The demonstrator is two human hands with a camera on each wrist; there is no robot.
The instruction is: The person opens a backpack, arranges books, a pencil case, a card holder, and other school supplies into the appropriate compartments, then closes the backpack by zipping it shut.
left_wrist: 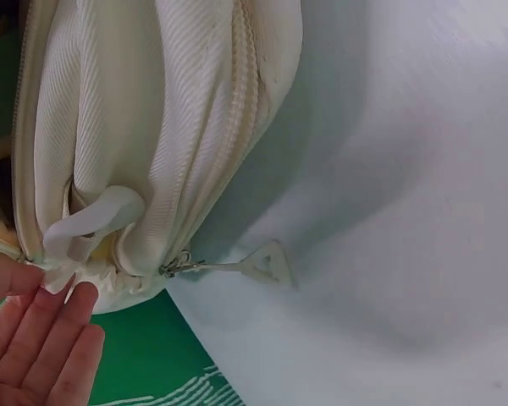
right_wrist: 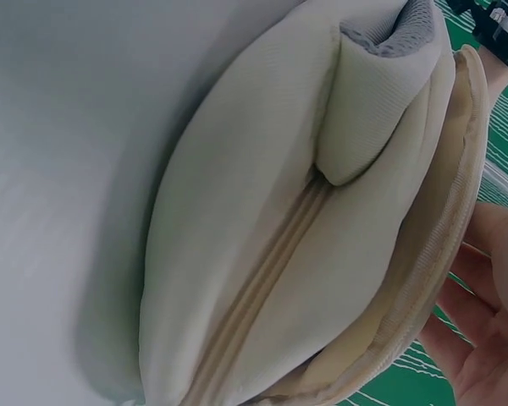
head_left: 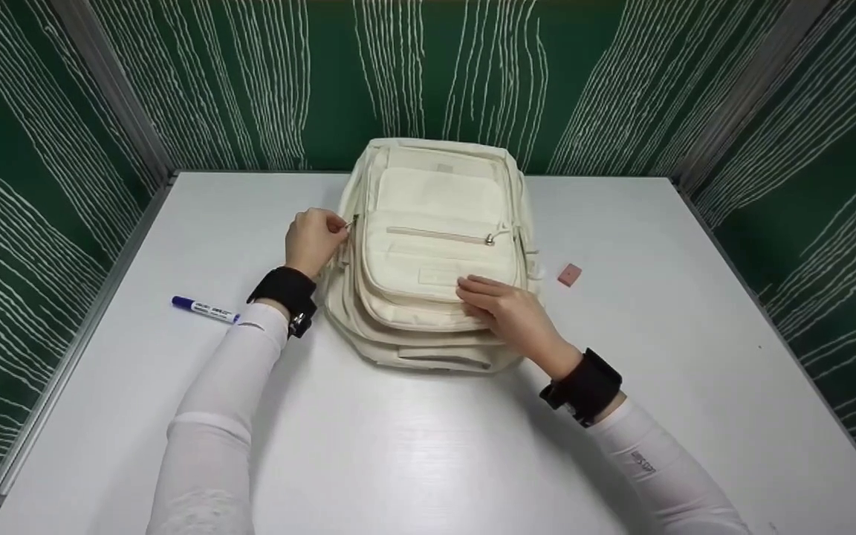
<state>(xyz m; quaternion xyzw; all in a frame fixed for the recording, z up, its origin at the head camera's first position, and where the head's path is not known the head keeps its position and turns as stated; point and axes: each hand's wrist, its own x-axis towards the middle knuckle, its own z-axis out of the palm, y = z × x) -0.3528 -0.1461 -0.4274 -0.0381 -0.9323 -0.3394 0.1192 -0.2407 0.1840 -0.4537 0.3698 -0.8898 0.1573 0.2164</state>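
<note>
A cream backpack (head_left: 439, 192) lies front side up on the white table. At its left side, my left hand (head_left: 314, 241) pinches a small zipper pull (left_wrist: 61, 277) between thumb and forefinger, the other fingers loosely extended. Another zipper pull (left_wrist: 267, 264), triangular and pale, hangs from a zipper nearby. My right hand (head_left: 511, 313) rests with extended fingers on the lower right of the front pocket (head_left: 439, 256). From the right wrist, that pocket's edge (right_wrist: 466, 178) stands away from the main body, its opening showing, with fingers along its outer side.
A blue-capped marker (head_left: 205, 309) lies left of the backpack, partly behind my left forearm. To the right sits a small reddish block (head_left: 569, 275). Green walls with white streaks (head_left: 472, 74) border the white table (head_left: 413, 446) at the back and sides.
</note>
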